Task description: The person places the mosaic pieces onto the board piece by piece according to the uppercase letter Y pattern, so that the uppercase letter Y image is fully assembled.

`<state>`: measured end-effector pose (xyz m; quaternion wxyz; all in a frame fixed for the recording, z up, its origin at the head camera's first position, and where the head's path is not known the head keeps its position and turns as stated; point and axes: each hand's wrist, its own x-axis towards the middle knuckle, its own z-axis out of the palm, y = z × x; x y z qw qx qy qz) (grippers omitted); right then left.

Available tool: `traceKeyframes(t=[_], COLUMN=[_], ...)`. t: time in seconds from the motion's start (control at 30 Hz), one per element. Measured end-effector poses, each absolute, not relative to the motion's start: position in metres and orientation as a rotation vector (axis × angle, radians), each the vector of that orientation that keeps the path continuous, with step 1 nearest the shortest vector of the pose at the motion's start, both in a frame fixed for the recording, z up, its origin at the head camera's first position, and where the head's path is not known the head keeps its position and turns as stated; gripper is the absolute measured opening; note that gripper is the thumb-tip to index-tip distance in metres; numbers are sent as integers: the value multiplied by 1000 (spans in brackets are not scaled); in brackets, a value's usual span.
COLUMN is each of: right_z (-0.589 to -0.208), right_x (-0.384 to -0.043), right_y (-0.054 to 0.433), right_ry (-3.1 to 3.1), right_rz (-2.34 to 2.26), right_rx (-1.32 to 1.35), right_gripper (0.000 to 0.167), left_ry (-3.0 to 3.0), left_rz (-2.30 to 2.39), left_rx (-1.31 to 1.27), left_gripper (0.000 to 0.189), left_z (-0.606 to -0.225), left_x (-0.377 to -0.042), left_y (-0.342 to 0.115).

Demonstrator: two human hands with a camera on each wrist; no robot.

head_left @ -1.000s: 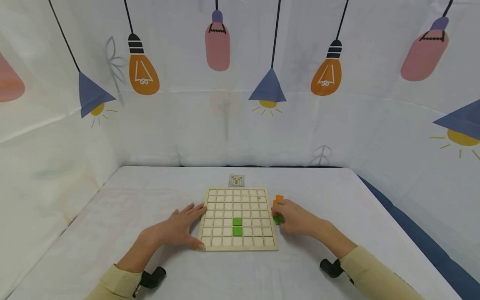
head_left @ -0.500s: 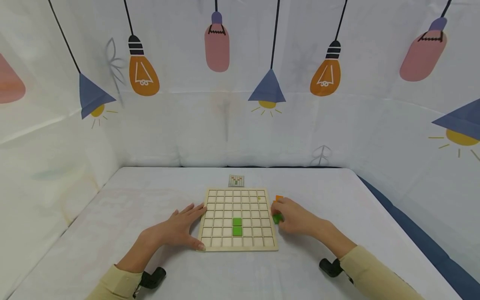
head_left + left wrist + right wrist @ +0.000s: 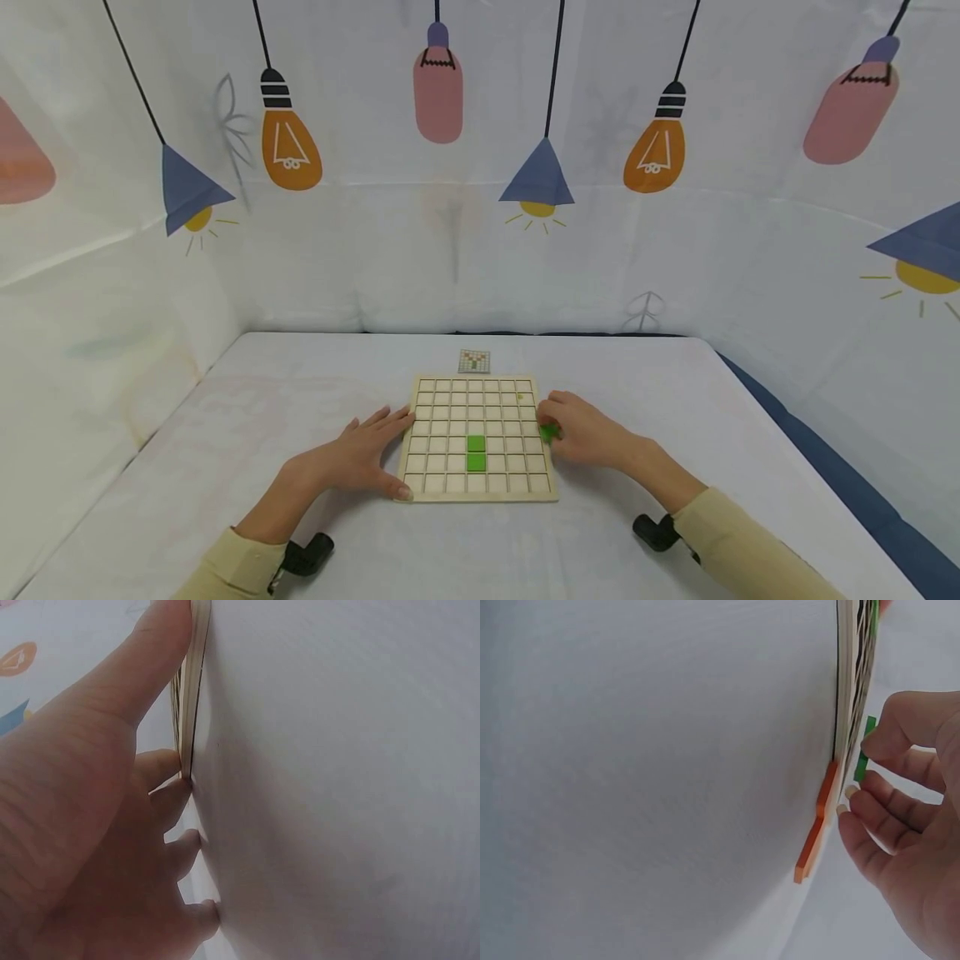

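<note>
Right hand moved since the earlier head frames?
Yes, slightly: in the head view the right hand, pinching a green tile, has shifted left, closer in toward the gridded board.

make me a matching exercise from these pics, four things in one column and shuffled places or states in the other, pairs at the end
1. left hand
2. right hand
3. small card
4. two green tiles

A. pinching a third green tile
B. on the table, past the far edge of the board
C. set in neighbouring cells
D. touching the board's left edge

Pairs: 1-D, 2-A, 3-B, 4-C
</note>
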<state>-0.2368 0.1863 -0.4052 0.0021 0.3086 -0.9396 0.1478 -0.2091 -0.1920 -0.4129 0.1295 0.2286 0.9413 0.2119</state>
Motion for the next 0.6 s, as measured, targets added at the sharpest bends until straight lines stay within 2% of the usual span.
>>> traceKeyframes(t=[0.6], right_z=[-404], right_x=[-243], right_y=[173], right_ry=[-2978], right_rz=[491], right_rx=[925], right_gripper=[28], left_ry=[2741], left_rz=[601], left_rx=[669], left_gripper=[117], left_z=[-415], left_x=[-210], left_y=[-192])
